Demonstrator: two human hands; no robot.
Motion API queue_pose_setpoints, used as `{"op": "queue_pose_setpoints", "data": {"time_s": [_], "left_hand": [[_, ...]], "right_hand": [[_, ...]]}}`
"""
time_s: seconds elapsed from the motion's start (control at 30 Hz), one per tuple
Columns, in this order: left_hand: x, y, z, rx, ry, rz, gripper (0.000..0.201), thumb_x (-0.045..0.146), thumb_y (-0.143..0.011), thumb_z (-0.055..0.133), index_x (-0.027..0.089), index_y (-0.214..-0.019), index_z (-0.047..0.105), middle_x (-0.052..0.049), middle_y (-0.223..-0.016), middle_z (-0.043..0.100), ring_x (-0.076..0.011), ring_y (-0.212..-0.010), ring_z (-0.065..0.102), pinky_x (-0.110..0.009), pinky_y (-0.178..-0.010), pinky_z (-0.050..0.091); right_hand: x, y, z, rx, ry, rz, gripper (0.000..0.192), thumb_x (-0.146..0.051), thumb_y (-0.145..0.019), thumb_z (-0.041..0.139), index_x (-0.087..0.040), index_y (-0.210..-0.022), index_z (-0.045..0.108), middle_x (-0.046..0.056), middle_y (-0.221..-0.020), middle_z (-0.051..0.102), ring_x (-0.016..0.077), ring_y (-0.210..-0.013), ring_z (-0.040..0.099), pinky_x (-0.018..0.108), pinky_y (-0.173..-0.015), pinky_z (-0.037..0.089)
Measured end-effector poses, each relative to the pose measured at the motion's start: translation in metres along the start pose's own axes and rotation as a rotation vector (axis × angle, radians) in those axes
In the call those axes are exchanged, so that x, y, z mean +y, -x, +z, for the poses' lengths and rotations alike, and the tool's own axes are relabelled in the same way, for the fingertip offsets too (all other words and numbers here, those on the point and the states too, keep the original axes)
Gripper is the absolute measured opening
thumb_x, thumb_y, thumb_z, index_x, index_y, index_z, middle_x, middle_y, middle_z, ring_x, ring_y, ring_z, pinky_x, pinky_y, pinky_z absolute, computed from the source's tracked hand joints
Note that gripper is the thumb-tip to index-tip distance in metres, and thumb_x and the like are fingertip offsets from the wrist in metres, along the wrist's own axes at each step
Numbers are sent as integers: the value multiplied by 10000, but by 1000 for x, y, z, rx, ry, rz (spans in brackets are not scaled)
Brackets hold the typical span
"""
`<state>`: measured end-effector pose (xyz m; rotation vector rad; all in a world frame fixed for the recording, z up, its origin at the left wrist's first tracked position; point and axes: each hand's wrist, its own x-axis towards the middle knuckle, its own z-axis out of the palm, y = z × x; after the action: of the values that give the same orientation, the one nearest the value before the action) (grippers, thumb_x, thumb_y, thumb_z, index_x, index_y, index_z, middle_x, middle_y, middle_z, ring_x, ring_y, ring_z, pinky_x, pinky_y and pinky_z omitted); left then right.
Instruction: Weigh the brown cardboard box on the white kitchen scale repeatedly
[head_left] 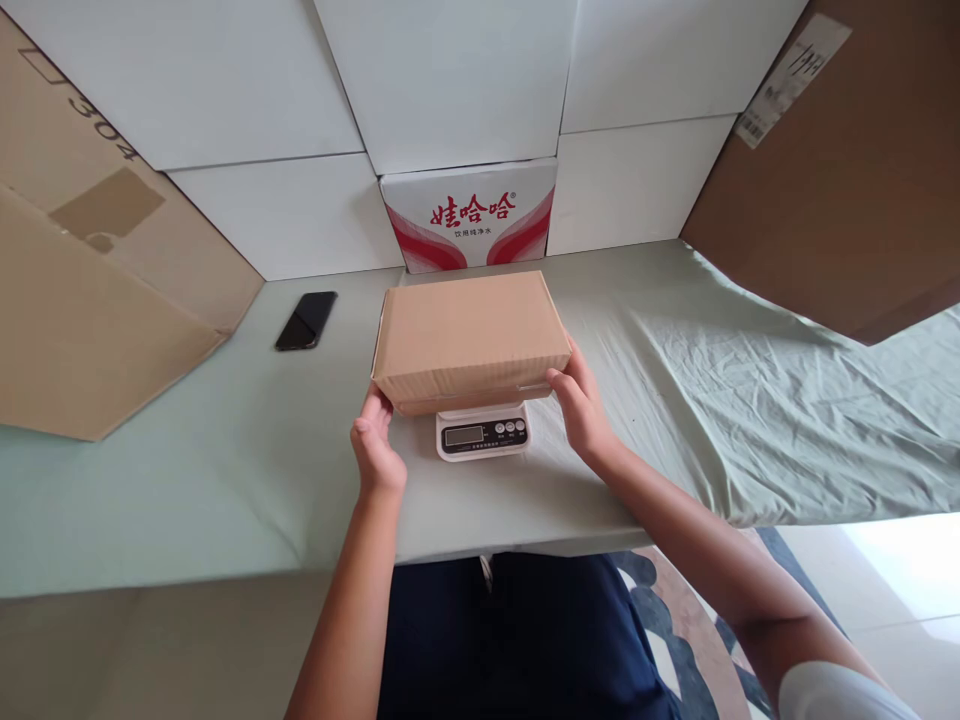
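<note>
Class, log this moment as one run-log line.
left hand: on box corner | right hand: on box side | box: on scale | phone: left of box
</note>
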<state>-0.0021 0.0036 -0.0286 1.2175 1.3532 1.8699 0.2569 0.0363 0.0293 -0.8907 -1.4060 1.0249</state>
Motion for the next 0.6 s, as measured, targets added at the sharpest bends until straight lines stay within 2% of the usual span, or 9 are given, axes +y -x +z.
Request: {"op": "queue_pose_setpoints", "data": {"time_s": [0.17, 0.27, 0.33, 0.4, 0.47, 0.6], "left_hand": [[22, -4, 8, 1, 49, 60, 951, 909, -856, 358, 177, -1348, 712, -174, -1375, 717, -370, -1349, 638, -446, -1096, 524], [40, -33, 19, -43, 91, 120, 882, 857, -907, 356, 197, -1396, 675, -153, -1428, 684, -354, -1414, 590, -436, -1145, 492], [42, -63, 29, -66, 112, 116, 845, 834, -931, 351, 208, -1407, 661, -141, -1411, 692, -332, -1436, 576, -430, -1168, 477], [33, -92, 41, -89, 138, 91, 873, 854, -912, 365, 198, -1414, 649, -152, -1421, 685, -318, -1452, 564, -426, -1191, 458], [15, -113, 52, -88, 165, 24, 960, 912, -849, 392, 163, -1381, 670, -191, -1422, 683, -326, -1450, 567, -431, -1192, 456], [-24, -125, 65, -57, 198, -120, 993, 945, -773, 468, 163, -1341, 700, -190, -1501, 637, -327, -1491, 524, -404, -1208, 435]], "right_hand": [[17, -8, 3, 28, 0, -2, 549, -418, -927, 527, -344, -1470, 498, 39, -1448, 657, 343, -1391, 559, 606, -1160, 507], [21, -33, 4, 58, 31, -94, 567, -493, -943, 491, -342, -1489, 459, 51, -1474, 622, 339, -1385, 554, 591, -1160, 508], [23, -59, 6, 62, 71, -170, 600, -527, -936, 496, -345, -1504, 431, 45, -1524, 572, 332, -1422, 516, 562, -1198, 483], [30, -87, 8, 71, 74, -188, 645, -540, -912, 516, -344, -1516, 404, 39, -1542, 549, 325, -1454, 482, 540, -1228, 451], [43, -109, 10, 65, -2, -129, 667, -523, -871, 534, -336, -1499, 413, 36, -1526, 563, 323, -1443, 495, 547, -1232, 439], [75, -126, 9, 44, -83, -67, 657, -451, -820, 584, -323, -1453, 463, 21, -1544, 557, 309, -1499, 437, 532, -1298, 347]]}}
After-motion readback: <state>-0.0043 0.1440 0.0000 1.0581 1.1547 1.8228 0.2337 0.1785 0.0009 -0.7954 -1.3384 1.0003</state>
